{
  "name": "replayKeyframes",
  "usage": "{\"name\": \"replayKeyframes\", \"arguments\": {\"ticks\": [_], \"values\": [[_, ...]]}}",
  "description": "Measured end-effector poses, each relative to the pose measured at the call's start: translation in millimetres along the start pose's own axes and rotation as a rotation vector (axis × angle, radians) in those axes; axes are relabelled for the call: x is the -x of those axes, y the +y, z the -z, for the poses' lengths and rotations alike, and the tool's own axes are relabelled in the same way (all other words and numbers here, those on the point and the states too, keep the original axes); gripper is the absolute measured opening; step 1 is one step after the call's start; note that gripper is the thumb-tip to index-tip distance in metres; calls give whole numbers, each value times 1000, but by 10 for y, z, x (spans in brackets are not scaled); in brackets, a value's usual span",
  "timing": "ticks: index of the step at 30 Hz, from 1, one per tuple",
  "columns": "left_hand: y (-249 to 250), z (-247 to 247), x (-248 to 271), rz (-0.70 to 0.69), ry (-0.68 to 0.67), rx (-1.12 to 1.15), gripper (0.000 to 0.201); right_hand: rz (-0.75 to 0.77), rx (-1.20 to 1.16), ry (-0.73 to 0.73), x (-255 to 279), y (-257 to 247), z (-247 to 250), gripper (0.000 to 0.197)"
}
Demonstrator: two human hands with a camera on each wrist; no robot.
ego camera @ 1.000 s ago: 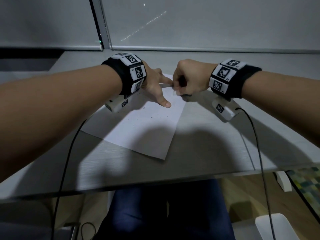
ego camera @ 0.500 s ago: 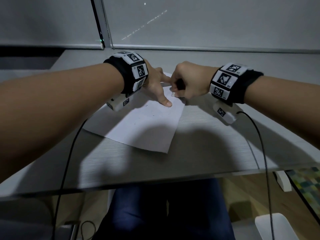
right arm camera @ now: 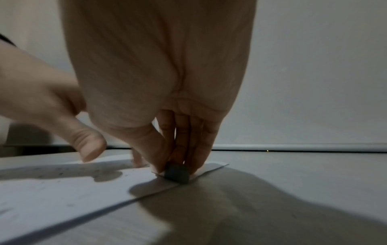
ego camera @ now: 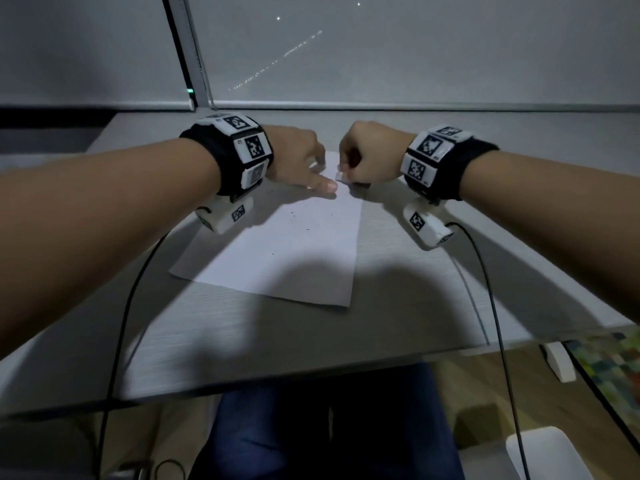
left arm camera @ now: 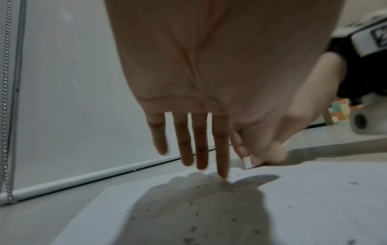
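Two hands share the rubbing-out step. The right hand [ego camera: 367,157] pinches a small eraser [ego camera: 341,177] between thumb and curled fingers, its end down on the paper [ego camera: 294,251], toward the sheet's 1 o'clock corner. At the eraser's 9 o'clock the left hand [ego camera: 294,157], fingers straight and apart, pins the sheet to the table [ego camera: 415,306]. Next, I judge, come short strokes under firm pressure, so the sheet neither creeps nor creases.

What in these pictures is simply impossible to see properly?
Eraser: head view, mostly buried in the fingers of the right hand; only a white tip shows.
Specks on the paper: every view, too small and blurred to tell crumbs from writing.
Paper's far edge: head view, mostly hidden behind the left hand and the right hand.
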State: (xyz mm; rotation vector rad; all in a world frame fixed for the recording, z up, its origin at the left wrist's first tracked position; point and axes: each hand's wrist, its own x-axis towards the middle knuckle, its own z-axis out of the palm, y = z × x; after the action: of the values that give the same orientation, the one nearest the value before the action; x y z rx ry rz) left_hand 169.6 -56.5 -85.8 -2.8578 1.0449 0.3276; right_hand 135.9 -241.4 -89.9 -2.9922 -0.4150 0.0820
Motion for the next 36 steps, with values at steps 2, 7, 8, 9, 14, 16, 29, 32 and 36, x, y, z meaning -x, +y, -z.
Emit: {"name": "replayKeyframes", "arguments": {"ticks": [2,7,8,9,14,16,29,32,36], "values": [[-19,8,-9,-21,83,-33,51,1,0,11,-31,16,-69,11],[-54,-29,35,-91,95,65,6,23,-3,9,-67,54,-48,10],[-64,-13,41,-115,114,94,9,24,-1,16,-62,57,-33,10],[-89,9,53,-141,130,112,16,26,-14,30,-60,54,-22,8],[-171,63,156,-144,145,115,5,71,15,28,-28,-12,-102,10],[-172,29,208,-129,182,89,24,49,40,61,-33,35,-160,13],[-157,-85,422,-75,-118,179,110,238,-71,-24,319,-210,-38,10],[-113,-152,367,-88,-150,97,123,204,-56,18,275,-218,-112,10],[-40,-109,386,-54,-163,89,124,202,-92,-6,322,-197,-141,8]]}}
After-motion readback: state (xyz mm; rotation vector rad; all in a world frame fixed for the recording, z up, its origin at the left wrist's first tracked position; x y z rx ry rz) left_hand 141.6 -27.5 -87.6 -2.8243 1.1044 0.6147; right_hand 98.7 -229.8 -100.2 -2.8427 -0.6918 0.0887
